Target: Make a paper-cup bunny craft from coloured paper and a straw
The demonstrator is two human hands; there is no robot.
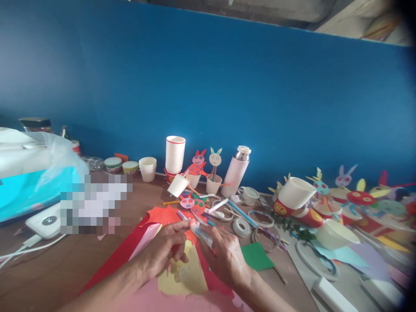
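My right hand is closed around a clear tube with a pale end, which looks like a glue stick. The tube slants up to the left. At its tip, the fingers of my left hand are pinched together; whatever small piece they hold is too unclear to name. Both hands are above a yellow paper sheet with torn or cut edges, lying over red paper and pink paper. Just beyond the fingers lie an orange paper cutout and a pink paper face.
Behind stand a stack of paper cups, a pink thermos and rabbit figures in cups. Tape rolls, green paper and more cup figures crowd the right. At left are a power bank and a plastic bag.
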